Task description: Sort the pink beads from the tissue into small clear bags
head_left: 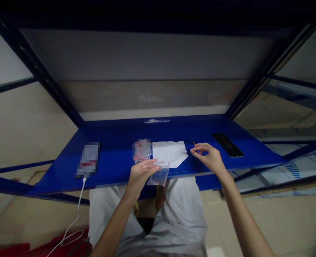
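Observation:
My left hand [142, 174] grips a clear zip bag [160, 175] by its top edge, just over the shelf's front edge. A few tiny pink bits sit in the bottom corner of this bag. My right hand [207, 157] is raised over the shelf to the right, thumb and fingertips pinched together. A small brownish tip shows at its fingers and a speck of purple between them; what they hold is too small to name. Between the hands lies a white sheet of paper [169, 152]. More clear zip bags [142, 149] with small pink pieces lie left of the paper.
The blue metal shelf [120, 134] has upright posts at both sides. A phone [87, 160] with a white charging cable [79, 205] lies at the left. A black phone [228, 145] lies at the right. Below the front edge are my legs [184, 203].

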The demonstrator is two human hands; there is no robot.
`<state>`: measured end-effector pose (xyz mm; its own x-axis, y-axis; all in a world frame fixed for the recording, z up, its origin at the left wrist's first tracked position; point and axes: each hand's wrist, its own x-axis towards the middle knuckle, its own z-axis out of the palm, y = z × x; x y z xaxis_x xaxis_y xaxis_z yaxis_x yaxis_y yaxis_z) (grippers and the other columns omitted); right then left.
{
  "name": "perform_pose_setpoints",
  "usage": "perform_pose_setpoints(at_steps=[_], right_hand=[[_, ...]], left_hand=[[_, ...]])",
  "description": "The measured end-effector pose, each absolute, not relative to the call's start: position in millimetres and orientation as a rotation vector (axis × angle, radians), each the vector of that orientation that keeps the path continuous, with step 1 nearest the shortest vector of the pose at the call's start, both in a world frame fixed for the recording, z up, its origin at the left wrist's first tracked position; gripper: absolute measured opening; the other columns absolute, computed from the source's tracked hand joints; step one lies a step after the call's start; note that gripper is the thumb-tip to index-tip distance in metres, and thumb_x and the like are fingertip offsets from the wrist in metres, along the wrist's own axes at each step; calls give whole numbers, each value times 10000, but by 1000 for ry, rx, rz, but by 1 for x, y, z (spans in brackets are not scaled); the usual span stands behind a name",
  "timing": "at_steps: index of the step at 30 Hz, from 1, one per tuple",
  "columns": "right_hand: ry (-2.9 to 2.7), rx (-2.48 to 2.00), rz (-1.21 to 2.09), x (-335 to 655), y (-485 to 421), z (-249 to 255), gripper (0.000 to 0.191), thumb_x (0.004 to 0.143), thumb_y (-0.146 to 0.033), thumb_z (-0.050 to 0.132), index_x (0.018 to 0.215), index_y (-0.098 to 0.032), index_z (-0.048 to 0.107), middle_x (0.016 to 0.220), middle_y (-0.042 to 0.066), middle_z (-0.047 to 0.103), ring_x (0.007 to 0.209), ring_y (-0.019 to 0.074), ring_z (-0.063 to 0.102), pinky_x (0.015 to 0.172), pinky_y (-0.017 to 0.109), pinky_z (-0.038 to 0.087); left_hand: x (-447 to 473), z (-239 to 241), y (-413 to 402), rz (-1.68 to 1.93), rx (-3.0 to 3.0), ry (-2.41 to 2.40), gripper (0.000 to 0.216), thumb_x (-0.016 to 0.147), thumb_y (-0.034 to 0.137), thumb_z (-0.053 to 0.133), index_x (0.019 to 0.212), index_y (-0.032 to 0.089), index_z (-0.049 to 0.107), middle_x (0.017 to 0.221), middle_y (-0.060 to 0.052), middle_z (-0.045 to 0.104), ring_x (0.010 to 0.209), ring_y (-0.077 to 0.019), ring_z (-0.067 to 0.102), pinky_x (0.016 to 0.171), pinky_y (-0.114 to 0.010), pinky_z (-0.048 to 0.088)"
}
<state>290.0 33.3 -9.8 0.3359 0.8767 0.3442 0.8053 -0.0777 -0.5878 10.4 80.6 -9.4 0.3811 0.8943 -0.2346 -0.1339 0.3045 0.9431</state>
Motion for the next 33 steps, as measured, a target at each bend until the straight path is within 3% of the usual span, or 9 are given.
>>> perform_pose_setpoints(at_steps=[3,7,17,25,33], right_hand=[[-1759,-1525,329,254,39,26,175,774,-367,648,816,-213,720,1073,77,608,771,159,601,591,256,462],[-2058,-1207,505,215,45,61,112,759,-310,694,821,-222,726,1132,67,564,998,192,558,806,301,457],[-2309,-1171,593,195,56,78,107,731,-215,714,831,-247,737,1120,36,562,978,172,575,795,269,444],[-2226,-1140,597,195,49,82,94,750,-236,701,839,-224,729,1113,49,571,1014,177,563,829,276,435],[-2382,-1038,554,187,51,88,76,750,-255,704,815,-234,739,1112,39,581,922,152,580,773,258,450]], left_hand=[[12,-9,78,800,1059,923,389,570,268,800,911,113,692,709,-59,732,699,-167,693,698,-220,531],[13,-7,75,769,1077,911,402,557,252,802,919,113,695,711,-58,733,678,-164,689,694,-227,531],[5,-3,72,789,1085,930,198,581,273,768,707,126,723,706,-68,732,694,-188,686,720,-256,530],[-3,-8,70,829,1178,1015,140,544,253,777,586,140,707,629,-49,714,580,-161,651,570,-220,503],[-6,-8,70,804,1174,958,95,523,193,772,566,150,700,613,-32,710,569,-152,652,553,-206,505]])
